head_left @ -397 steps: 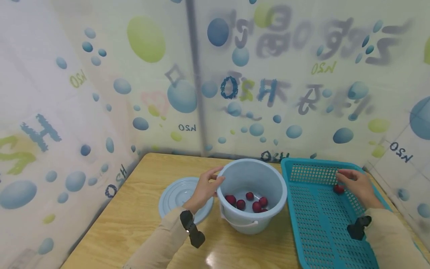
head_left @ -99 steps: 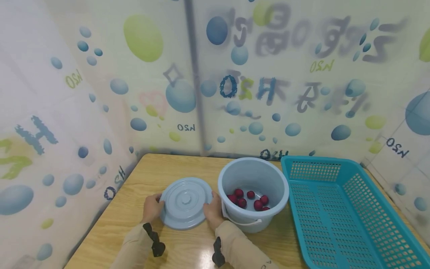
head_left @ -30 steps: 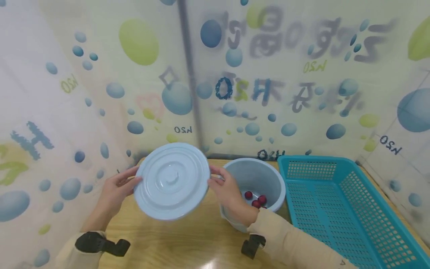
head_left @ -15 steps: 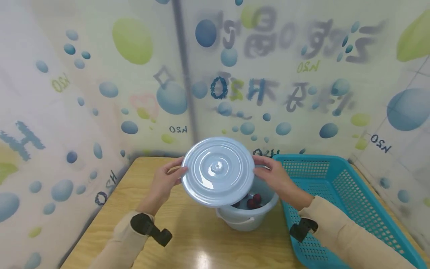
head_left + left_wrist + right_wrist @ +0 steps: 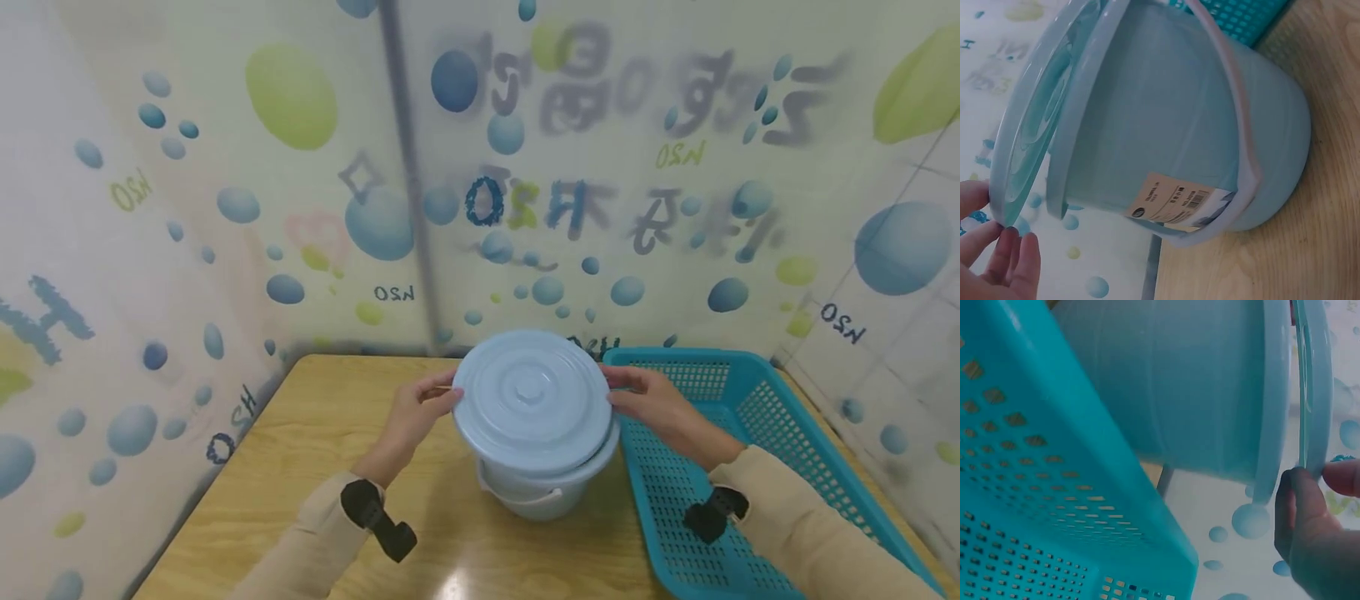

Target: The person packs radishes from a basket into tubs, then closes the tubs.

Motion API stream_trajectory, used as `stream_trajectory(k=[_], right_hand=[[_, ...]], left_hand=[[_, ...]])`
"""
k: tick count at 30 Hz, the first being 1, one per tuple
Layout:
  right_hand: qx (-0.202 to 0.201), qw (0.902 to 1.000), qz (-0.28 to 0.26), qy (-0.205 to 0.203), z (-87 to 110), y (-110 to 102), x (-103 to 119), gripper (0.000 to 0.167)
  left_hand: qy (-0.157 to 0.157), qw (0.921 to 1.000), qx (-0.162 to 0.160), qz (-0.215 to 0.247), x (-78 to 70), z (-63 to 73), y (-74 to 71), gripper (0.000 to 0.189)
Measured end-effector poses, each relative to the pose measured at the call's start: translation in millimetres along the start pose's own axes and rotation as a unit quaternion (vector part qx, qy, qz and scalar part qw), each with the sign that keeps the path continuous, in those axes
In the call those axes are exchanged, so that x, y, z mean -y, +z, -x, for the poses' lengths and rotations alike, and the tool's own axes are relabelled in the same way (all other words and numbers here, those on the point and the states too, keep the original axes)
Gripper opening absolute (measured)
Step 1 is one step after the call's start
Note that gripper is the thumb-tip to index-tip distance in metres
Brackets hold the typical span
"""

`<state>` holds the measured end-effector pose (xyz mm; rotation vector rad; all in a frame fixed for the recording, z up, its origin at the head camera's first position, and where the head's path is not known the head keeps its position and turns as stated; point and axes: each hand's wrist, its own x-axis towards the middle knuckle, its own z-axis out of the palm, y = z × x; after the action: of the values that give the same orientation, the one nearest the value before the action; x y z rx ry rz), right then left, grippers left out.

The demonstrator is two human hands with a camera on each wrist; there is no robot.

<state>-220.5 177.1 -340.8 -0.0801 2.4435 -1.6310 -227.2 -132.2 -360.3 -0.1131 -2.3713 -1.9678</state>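
A round light-blue lid (image 5: 517, 433) with a centre knob is held level-ish over a light-blue bucket (image 5: 540, 492), covering most of its mouth. My left hand (image 5: 411, 421) pinches the lid's left edge, thumb on top; my right hand (image 5: 667, 412) pinches the opposite edge. In the left wrist view a gap shows between the lid (image 5: 1013, 162) and the bucket's rim (image 5: 1079, 112), wider on that side. The right wrist view shows a narrower gap between lid (image 5: 1319, 381) and rim. The red fruits inside the bucket are hidden from the head view.
A teal perforated plastic basket (image 5: 637, 500) stands right of the bucket, close beside it. The bucket's white handle (image 5: 525, 502) hangs down at the front. The wooden table (image 5: 337, 425) ends at a bubble-printed wall covering (image 5: 480, 275) behind.
Both hands have lifted the lid from the table left of the bucket, carried it right and lowered it over the bucket's mouth. Earlier, the last red fruit left the basket.
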Motion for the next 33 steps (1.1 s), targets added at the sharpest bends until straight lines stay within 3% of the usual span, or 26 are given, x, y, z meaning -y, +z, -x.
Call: stream_trajectory(k=[9, 22, 33], right_hand=[[-0.008, 0.9994, 0.031, -0.008, 2.7, -7.7, -10.9, 0.054], [0.014, 0.999, 0.042, 0.009, 1.4, -5.1, -22.7, 0.051], [0.016, 0.9989, 0.039, 0.019, 3.4, -4.5, -25.7, 0.053]], left_hand=[[-0.009, 0.9999, 0.009, -0.008, 9.2, 4.9, 13.9, 0.035], [-0.004, 0.9998, 0.016, -0.014, 18.1, 7.9, 16.4, 0.035], [-0.003, 0.9987, 0.045, -0.025, 4.4, 18.8, 14.7, 0.037]])
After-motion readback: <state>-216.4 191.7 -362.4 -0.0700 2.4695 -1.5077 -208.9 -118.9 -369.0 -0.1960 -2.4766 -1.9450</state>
